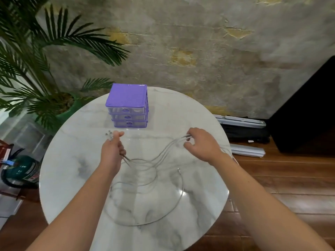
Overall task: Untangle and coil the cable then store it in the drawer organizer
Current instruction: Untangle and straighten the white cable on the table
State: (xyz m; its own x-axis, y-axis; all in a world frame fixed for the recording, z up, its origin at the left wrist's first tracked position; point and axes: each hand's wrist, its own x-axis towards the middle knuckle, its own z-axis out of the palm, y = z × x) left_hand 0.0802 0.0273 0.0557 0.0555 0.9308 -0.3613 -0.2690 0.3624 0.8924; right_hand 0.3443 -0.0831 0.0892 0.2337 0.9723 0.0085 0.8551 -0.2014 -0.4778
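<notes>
Head view. Both hands are working above a round marble table (63,160). The left hand (112,151) is gripping several strands of the pale cable (163,153) in curled fingers; connector ends are sticking out past the thumb at the top of the fist, and the strands are leaving the bottom of the fist toward the centre of the table. The right hand (201,144) is pinching the same bundle between thumb and fingertips, other fingers loosely curled. Between the hands the strands are sagging in a shallow arc. Below them, wide loops are lying on the tabletop; one free connector end (179,170) is resting near the right forearm. Strand count is probably three or four; blur is limiting this. The purple drawer organizer (128,105) is standing beyond the hands, all three drawers closed, well apart from the cable.
</notes>
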